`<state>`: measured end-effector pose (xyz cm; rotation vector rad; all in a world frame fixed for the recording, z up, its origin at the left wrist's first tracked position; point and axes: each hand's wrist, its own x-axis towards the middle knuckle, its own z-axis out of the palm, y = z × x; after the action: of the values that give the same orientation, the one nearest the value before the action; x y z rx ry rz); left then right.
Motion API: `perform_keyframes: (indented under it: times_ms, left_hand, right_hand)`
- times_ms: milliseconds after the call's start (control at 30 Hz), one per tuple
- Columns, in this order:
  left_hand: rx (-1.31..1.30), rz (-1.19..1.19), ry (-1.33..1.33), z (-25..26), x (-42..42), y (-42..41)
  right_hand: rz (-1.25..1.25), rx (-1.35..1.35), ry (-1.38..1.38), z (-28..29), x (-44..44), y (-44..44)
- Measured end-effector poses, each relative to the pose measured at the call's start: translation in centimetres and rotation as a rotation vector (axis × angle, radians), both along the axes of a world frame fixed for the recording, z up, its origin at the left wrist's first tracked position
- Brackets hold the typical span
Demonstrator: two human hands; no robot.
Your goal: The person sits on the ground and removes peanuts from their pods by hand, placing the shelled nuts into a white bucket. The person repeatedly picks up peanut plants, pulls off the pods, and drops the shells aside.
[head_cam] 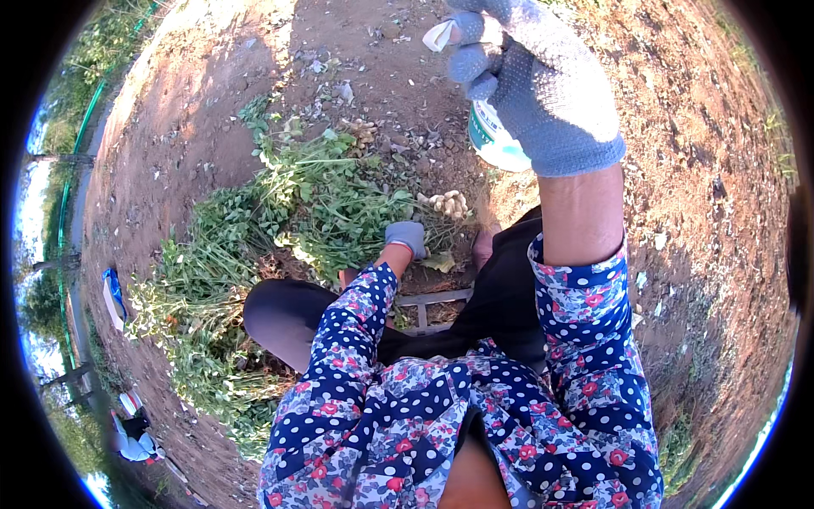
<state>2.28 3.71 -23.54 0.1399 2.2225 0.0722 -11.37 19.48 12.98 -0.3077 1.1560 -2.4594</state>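
My left hand (pixel 406 238), in a grey knit glove, is closed around the stems of a peanut plant (pixel 362 235) low between my knees. Pale peanut pods (pixel 447 203) lie at the root end, just beyond that hand. My right hand (pixel 534 83), in a dotted grey glove, is raised close to the camera with its fingers curled. A white wrap or scrap (pixel 439 36) shows at one fingertip; whether the hand holds anything is unclear. Behind it stands a white and green bucket (pixel 499 143) bearing writing, partly hidden by the hand and wrist.
Leafy peanut plants (pixel 210 337) are heaped along my left side. More pods (pixel 361 133) lie on the soil ahead. A grey slatted frame (pixel 439 297) sits between my legs. Far left are a blue and white bag (pixel 114 299), a green-railed fence (pixel 92 111) and another person (pixel 135 439).
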Motion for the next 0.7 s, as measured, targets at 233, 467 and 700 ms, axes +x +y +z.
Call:
perform_keyframes:
  times_ms: [233,467,700]
  left_hand:
    - [0.092,-0.048,0.011,4.9,1.0,2.7]
    - [-0.010,0.125,0.430,18.4,-3.9,-5.7]
    - [-0.138,0.241,0.703,29.9,-2.1,-16.2]
  right_hand:
    - [-0.189,0.122,0.002,-1.2,-0.3,6.2]
    - [0.024,-0.069,0.012,-1.2,-0.6,7.7]
    - [0.157,0.567,0.502,-1.2,4.6,3.9]
